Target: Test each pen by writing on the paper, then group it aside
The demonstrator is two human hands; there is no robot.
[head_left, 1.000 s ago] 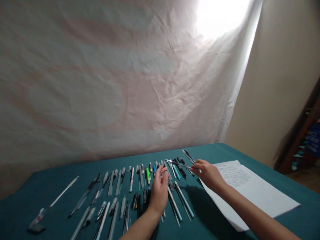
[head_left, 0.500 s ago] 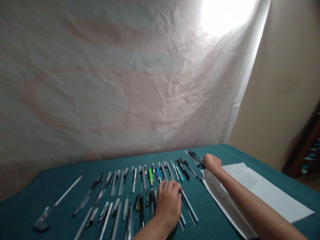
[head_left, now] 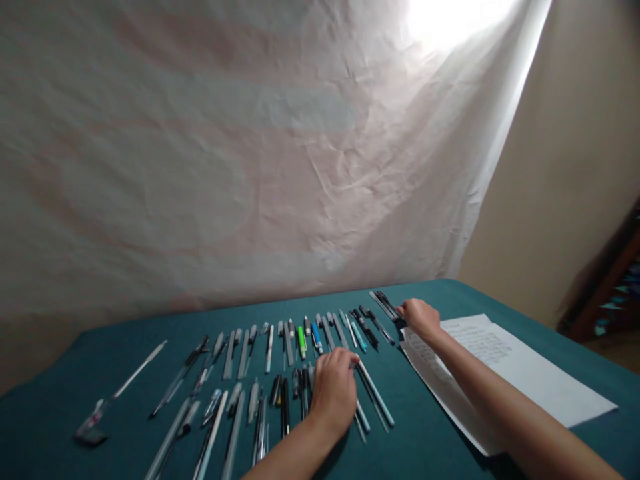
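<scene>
- Left hand point(head_left: 334, 389): palm down, fingers curled, resting on the near row of pens point(head_left: 280, 407). Fingertips sit at the top ends of the pens around the row's right part; several barrels run under the palm. Cannot tell whether one pen is actually pinched or the hand only presses on them.
- Right hand point(head_left: 421, 318): extended to the far right end of the far row of pens point(head_left: 300, 339), knuckles up, fingers closed loosely. It touches or lies just beside the dark pens point(head_left: 384, 304) at that end; a grip on any one pen is not resolvable.
- Right forearm crosses over the left edge of the white paper sheet point(head_left: 515, 373), which lies flat on the worktop point(head_left: 125, 333) to the right of the pens; faint written lines are visible near its far end.
- Pens lie in two rough rows, mostly parallel, pointing away from the person. Far row includes a green highlighter point(head_left: 301, 340) and a blue pen point(head_left: 316, 337) side by side near the middle.
- A long white pen point(head_left: 139, 369) lies apart at the far left, tilted; a small dark object point(head_left: 90, 435) sits at the near-left end, kind not clear.
- Worktop covered in teal cloth. A creased white sheet point(head_left: 225, 147) hangs behind it, brightly lit at upper right.
</scene>
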